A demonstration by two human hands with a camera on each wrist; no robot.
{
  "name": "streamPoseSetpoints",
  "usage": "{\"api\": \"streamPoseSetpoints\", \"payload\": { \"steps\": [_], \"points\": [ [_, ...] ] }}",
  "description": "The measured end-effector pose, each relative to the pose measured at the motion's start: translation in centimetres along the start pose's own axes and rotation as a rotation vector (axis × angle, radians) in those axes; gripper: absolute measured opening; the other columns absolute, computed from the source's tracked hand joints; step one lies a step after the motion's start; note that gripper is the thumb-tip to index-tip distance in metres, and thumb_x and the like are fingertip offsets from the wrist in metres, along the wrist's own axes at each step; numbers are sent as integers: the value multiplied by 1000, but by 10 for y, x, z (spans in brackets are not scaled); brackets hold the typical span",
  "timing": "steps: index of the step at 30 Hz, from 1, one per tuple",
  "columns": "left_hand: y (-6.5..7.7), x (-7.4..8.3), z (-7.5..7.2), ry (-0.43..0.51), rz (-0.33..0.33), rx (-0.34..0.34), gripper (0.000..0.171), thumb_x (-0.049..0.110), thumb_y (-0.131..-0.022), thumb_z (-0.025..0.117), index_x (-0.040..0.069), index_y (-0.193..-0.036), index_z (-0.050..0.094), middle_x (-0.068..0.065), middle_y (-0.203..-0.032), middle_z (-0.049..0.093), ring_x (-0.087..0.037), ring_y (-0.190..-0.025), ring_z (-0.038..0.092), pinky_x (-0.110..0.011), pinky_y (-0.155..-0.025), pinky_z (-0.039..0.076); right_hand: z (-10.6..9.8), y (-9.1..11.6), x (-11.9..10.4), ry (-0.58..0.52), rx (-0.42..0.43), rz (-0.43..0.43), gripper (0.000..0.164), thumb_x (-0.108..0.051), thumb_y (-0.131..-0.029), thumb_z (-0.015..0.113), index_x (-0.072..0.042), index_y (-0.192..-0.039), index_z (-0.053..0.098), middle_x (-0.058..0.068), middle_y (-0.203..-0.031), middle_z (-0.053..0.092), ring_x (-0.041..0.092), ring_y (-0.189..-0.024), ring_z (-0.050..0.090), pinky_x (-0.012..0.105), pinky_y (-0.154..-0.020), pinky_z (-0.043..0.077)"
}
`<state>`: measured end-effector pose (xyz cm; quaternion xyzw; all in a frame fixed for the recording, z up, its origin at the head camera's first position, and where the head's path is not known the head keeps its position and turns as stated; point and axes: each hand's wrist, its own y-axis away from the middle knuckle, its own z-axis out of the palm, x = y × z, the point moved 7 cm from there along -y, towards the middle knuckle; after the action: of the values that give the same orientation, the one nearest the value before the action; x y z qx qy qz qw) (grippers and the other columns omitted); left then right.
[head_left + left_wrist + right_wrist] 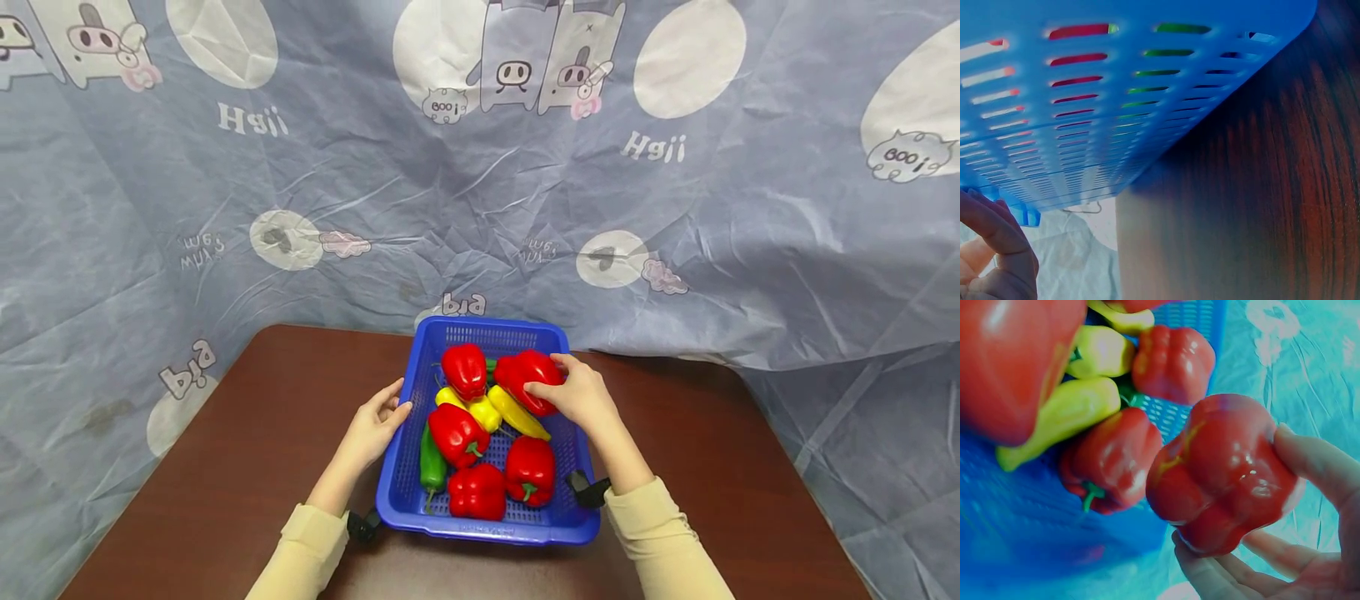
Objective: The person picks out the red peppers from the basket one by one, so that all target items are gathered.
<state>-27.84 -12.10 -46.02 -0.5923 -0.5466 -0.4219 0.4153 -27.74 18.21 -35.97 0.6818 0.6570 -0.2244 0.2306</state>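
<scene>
A blue plastic basket [397, 467] full of peppers stands on the table before me. My right hand [588, 396] grips a red bell pepper [1222, 475] between thumb and fingers, over the basket's far right part. Below it in the right wrist view lies another red bell pepper [1113, 459] with a green stem. My left hand [371, 425] holds the basket's left rim; in the left wrist view its curled fingers [997, 231] are at the rim. More red bell peppers [457, 433], a yellow bell pepper [483, 412], a long yellow pepper [517, 412] and a long green pepper [432, 462] lie inside.
The brown wooden table [300, 400] extends to both sides of the basket. A grey-blue cloth [465, 200] with cartoon prints hangs behind and around it. Black wrist straps [588, 489] sit close to the basket's near corners.
</scene>
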Motion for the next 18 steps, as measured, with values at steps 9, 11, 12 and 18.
{"api": "streamPoseSetpoints", "payload": {
  "steps": [9, 11, 12, 18],
  "points": [
    [1, -1, 1, 15, -1, 1, 54, 14, -97, 63, 3, -146, 45, -15, -101, 63, -8, -69, 60, -21, -64, 52, -33, -4, 20, -163, 55, 66, 74, -43, -90, 67, 0, -146, 43, 26, -137, 55, 41, -125, 53, 52, -100, 48],
    [1, -1, 2, 19, 7, 4, 54, 13, -96, 63, 1, -146, 45, -17, -100, 63, -8, -69, 60, -20, -64, 52, -39, -5, 27, -193, 62, 92, 76, -45, -90, 67, -1, -147, 42, 26, -139, 54, 41, -127, 52, 52, -101, 47],
    [1, -1, 2, 19, 11, 6, 54, 13, -96, 63, 1, -146, 45, -17, -100, 64, -9, -69, 60, -20, -64, 52, -41, -5, 31, -205, 65, 105, 77, -46, -90, 66, -2, -148, 41, 26, -140, 53, 41, -128, 51, 52, -101, 46],
    [3, 0, 2, 30, 4, 13, 55, 13, -95, 65, 0, -146, 45, -17, -99, 64, -9, -69, 61, -20, -63, 53, -52, -5, 59, -316, 111, 182, 79, -48, -91, 64, -3, -150, 37, 26, -143, 49, 40, -128, 50, 50, -103, 45]
  ]
}}
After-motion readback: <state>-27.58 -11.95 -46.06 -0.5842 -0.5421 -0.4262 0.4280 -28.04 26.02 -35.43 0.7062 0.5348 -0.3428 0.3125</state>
